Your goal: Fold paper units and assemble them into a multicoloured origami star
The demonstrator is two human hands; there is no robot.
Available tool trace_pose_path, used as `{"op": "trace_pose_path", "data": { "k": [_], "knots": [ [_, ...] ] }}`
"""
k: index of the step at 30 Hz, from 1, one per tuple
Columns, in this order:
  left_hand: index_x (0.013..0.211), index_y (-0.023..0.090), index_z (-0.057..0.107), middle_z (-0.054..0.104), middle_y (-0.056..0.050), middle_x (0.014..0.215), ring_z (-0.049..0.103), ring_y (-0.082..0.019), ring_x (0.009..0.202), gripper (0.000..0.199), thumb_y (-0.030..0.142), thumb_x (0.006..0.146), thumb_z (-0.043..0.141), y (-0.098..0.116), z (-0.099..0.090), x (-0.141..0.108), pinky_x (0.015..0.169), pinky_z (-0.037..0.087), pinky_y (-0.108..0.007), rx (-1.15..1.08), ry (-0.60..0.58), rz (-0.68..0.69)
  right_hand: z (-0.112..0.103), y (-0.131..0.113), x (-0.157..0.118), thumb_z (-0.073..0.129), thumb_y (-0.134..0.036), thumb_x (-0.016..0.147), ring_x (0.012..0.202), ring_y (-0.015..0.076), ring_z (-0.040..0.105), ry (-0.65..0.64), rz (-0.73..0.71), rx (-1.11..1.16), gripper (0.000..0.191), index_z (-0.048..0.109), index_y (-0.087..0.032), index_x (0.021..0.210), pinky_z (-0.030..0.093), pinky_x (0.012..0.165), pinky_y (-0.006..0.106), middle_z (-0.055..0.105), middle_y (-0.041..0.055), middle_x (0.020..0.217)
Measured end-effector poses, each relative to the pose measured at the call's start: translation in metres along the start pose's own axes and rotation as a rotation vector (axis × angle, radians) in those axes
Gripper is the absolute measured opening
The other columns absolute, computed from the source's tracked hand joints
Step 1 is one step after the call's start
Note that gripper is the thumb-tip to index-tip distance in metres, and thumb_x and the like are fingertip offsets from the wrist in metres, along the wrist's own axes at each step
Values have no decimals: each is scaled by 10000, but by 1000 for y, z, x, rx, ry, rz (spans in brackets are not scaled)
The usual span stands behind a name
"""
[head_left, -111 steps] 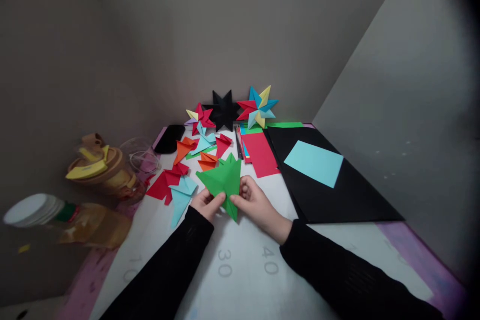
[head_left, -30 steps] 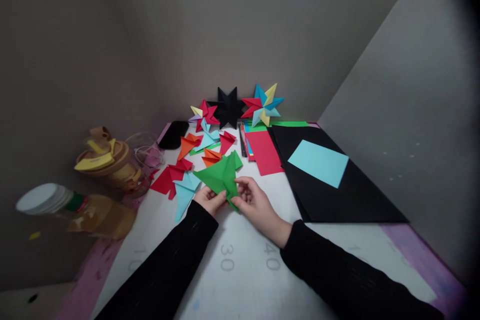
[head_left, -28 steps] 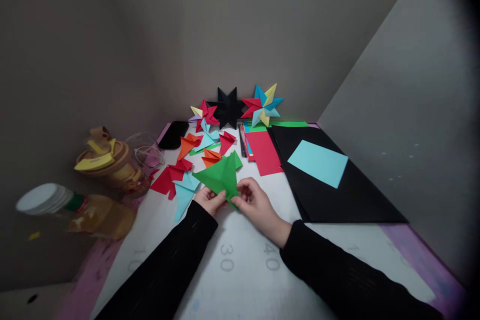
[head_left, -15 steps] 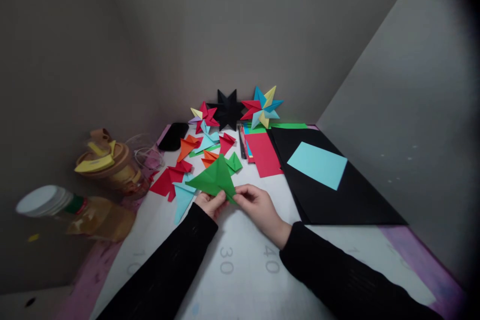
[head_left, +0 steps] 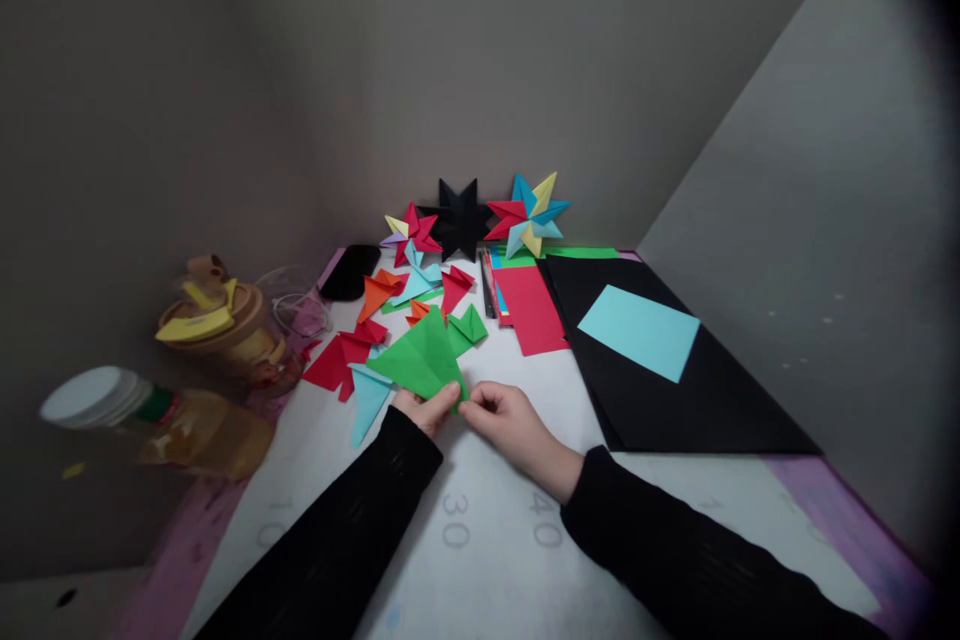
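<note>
A folded piece of green paper [head_left: 416, 355] is held above the white mat, its point toward the wall. My left hand [head_left: 429, 408] is closed on its near edge, thumb on top and fingers underneath. At the paper's near right corner, my right hand [head_left: 517, 428] has thumb and forefinger pinched together; the fingertips touch or nearly touch the corner. Just beyond lie a smaller folded green piece [head_left: 468, 326] and an orange folded piece [head_left: 420, 312]. Left of the paper are a light blue folded piece [head_left: 369, 400] and red folded pieces [head_left: 334, 365].
Paper stars, one black [head_left: 459, 220] and one multicoloured [head_left: 531, 217], lean on the back wall. To the right, a light blue sheet [head_left: 639, 330] lies on black card [head_left: 720, 410], beside red paper [head_left: 531, 308]. A bottle [head_left: 206, 435], a brown cup [head_left: 232, 330] and a phone [head_left: 351, 272] stand left.
The green paper has tilted slightly, showing more of its face. My right fingertips have shifted a little down and left at its corner. The view has moved slightly.
</note>
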State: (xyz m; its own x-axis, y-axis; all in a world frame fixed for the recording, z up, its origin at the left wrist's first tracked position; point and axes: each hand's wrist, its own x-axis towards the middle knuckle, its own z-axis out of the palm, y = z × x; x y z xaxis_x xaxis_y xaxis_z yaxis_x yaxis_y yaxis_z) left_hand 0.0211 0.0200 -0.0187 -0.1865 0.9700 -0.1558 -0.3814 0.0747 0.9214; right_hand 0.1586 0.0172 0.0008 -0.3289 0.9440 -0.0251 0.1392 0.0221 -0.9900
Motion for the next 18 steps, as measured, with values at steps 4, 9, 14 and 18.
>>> {"op": "trace_pose_path", "data": {
  "k": [4, 9, 14, 18],
  "knots": [
    [581, 119, 622, 601, 28, 520, 511, -82, 463, 265, 251, 495, 835, 0, 1, -2, 480, 407, -217, -38, 31, -31, 3, -3, -1, 551, -245, 736, 538, 94, 358, -10, -32, -13, 216, 431, -180, 569, 303, 514, 219, 392, -55, 557],
    [693, 136, 646, 677, 4, 636, 604, -132, 565, 346, 278, 451, 850, 18, 1, 2, 560, 481, -248, -140, 71, -77, 5, -7, -5, 548, -204, 714, 530, 96, 384, 7, -11, 46, 135, 481, -178, 600, 322, 511, 220, 439, -47, 572],
    [816, 149, 666, 718, -18, 761, 655, -166, 679, 448, 253, 426, 861, 37, -1, 7, 616, 497, -255, -231, 136, -71, 4, -5, -6, 566, -213, 724, 567, 107, 443, 15, -29, 119, 95, 533, -172, 645, 363, 544, 225, 495, -32, 605],
    [699, 122, 651, 666, 8, 616, 592, -112, 540, 353, 247, 443, 860, 29, 3, 2, 531, 457, -224, -188, -3, -97, 3, -7, -5, 588, -264, 738, 636, 123, 487, 83, -66, 185, 98, 565, -170, 752, 394, 602, 244, 540, -11, 690]
  ]
}}
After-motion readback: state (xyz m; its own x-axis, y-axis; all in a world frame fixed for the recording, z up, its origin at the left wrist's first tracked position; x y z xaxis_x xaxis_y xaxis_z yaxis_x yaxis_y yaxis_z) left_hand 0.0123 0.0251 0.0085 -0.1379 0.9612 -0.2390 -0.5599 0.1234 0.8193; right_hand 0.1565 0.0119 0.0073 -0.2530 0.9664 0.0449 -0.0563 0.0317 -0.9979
